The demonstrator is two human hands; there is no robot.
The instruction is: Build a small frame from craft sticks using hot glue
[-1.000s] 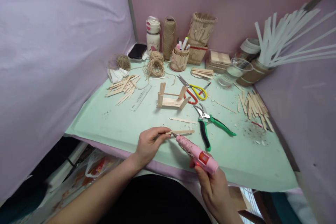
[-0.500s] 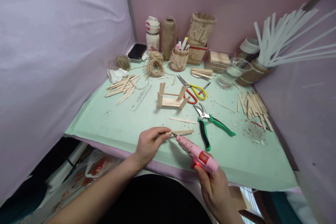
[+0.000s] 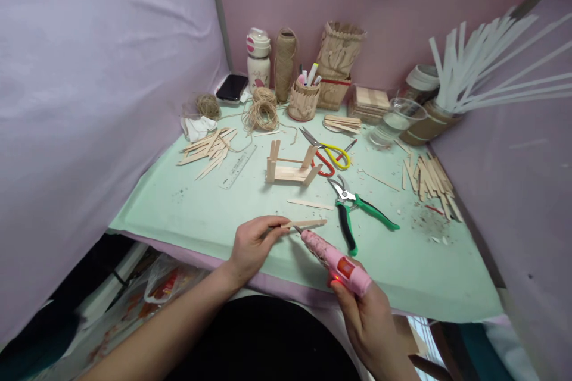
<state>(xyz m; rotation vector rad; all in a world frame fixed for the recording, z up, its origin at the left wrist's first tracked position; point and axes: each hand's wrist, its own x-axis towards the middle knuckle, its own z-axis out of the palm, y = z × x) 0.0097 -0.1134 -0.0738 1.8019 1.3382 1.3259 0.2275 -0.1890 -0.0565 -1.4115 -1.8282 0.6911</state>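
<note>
My left hand [image 3: 257, 245] pinches the left end of a flat wooden stick [image 3: 310, 224] just above the table's front part. A pink glue gun [image 3: 336, 262] with a small red light is in my right hand [image 3: 366, 315], its nozzle at the stick close to my left fingertips. Whether glue is on the stick is too small to tell. Behind the hands stands a small frame of wooden sticks [image 3: 292, 174] with upright posts. One loose stick [image 3: 310, 205] lies between that frame and my hands.
Green-handled pruners [image 3: 346, 195] and scissors [image 3: 330, 158] lie right of the frame. A ruler [image 3: 238, 166] and pointed sticks [image 3: 210, 149] are at left, more sticks [image 3: 431, 181] at right. Twine [image 3: 263, 112], a pen holder [image 3: 304, 101] and a water cup [image 3: 393, 125] stand behind.
The held stick's free right end has shifted slightly left. Both hands and the glue gun are almost where they were; the whole view has moved a little.
</note>
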